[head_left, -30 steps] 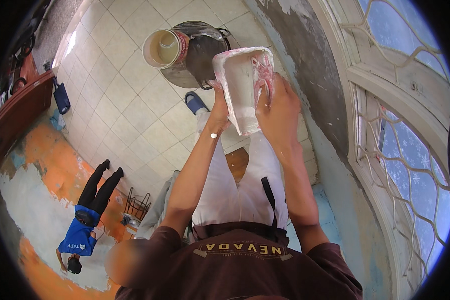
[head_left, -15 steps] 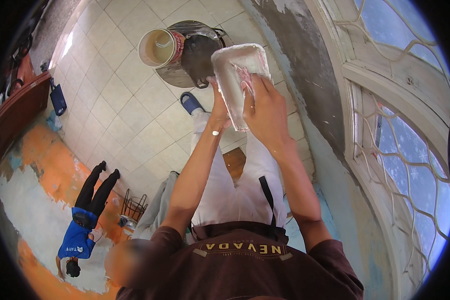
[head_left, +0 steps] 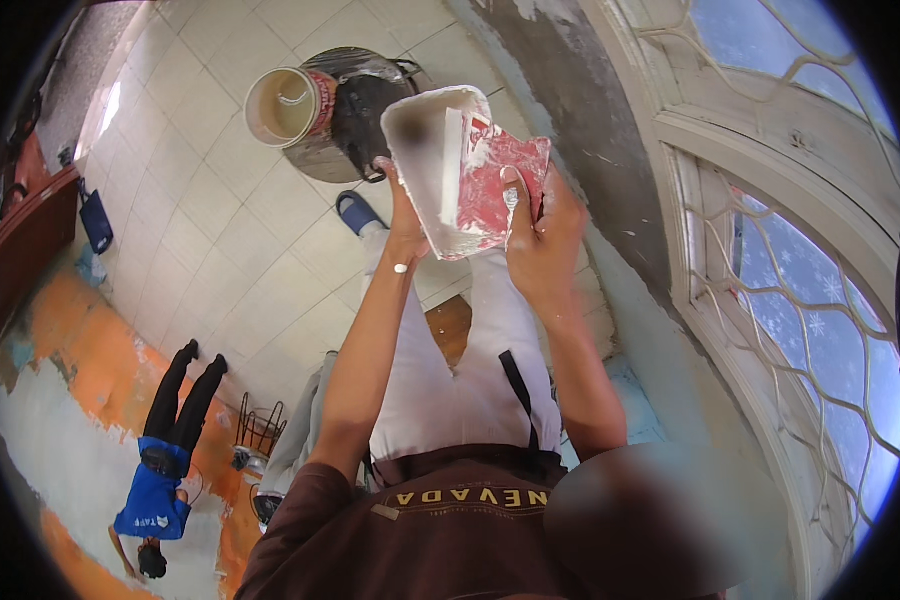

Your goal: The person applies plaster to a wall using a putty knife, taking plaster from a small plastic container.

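The tray (head_left: pixel 425 170), an oblong open vessel, is held above the tiled floor (head_left: pixel 255 235), in front of the person's white trousers (head_left: pixel 460 390). Its walls and rim carry a rough white coating; the inside is pale and smeared. The left hand (head_left: pixel 406 215) grips the tray along its left side, and a white spot marks the wrist.

The right hand (head_left: pixel 548 230) is closed on a flat red scraper (head_left: pixel 480 190), thumb across the upper face (the thumb is itself daubed white). The scraper lies over the tray's right half, its face streaked white, with a straight pale strip along its left edge. Whether that strip touches the tray's bottom cannot be told.

Markings: yellow capitals, inverted in this view, cross the dark maroon shirt (head_left: pixel 410 545). Red print shows on the side of the pale bucket (head_left: pixel 322 108), beyond the tray. A co-worker's blue shirt (head_left: pixel 152 503), at lower left, bears small white lettering.
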Demonstrator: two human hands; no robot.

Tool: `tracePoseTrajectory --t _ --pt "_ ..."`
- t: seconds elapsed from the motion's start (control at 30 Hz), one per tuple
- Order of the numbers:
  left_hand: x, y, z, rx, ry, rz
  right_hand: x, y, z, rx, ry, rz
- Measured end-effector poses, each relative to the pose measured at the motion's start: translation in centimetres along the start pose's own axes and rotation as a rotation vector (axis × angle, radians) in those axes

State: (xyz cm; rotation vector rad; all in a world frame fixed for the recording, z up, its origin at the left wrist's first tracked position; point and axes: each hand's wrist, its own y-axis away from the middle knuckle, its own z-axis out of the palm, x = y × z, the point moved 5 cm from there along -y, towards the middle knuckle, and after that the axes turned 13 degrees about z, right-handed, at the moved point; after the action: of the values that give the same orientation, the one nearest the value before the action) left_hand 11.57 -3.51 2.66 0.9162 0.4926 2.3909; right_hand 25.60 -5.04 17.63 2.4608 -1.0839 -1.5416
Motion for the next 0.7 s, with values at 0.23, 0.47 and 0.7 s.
tracePoseTrajectory --t 0.23,0.47,0.7 --pt "0.8 -0.2 2.4 0.094 -0.195 -0.005 7.4 1.1 -1.2 0.007 -0.742 0.400" --pt "-1.7 -0.8 0.3 0.088 -0.216 -0.047 12.0 4.0 -3.9 0.138 -0.125 0.032" --pt "-3.7 -0.9 -4.4 0.164 -0.168 -0.057 22.8 -2.4 -4.6 0.150 -1.503 0.900"
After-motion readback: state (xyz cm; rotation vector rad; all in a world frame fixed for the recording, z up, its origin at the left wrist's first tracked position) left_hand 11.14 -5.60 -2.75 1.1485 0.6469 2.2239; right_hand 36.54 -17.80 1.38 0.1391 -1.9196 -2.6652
